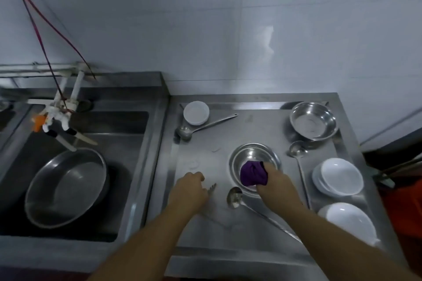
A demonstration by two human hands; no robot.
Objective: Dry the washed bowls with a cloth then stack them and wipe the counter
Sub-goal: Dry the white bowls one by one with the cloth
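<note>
My right hand (275,183) grips a bunched purple cloth (253,173) over the near rim of a steel bowl (252,156) in the middle of the steel counter (201,230). My left hand (190,189) hovers over the counter to the left of the bowl with fingers curled; a fork (212,188) lies just beside it. At the back right sits a second steel bowl (313,121). A stack of white bowls (339,177) stands on the right, with one more white bowl (349,221) nearer to me. A small white bowl (196,112) is at the back left.
Three ladles lie on the counter: one at the back left (185,132), one at the right (296,149), one in front of the middle bowl (234,196). The sink (127,121) on the left holds a large steel basin (66,187) beneath a tap (57,116).
</note>
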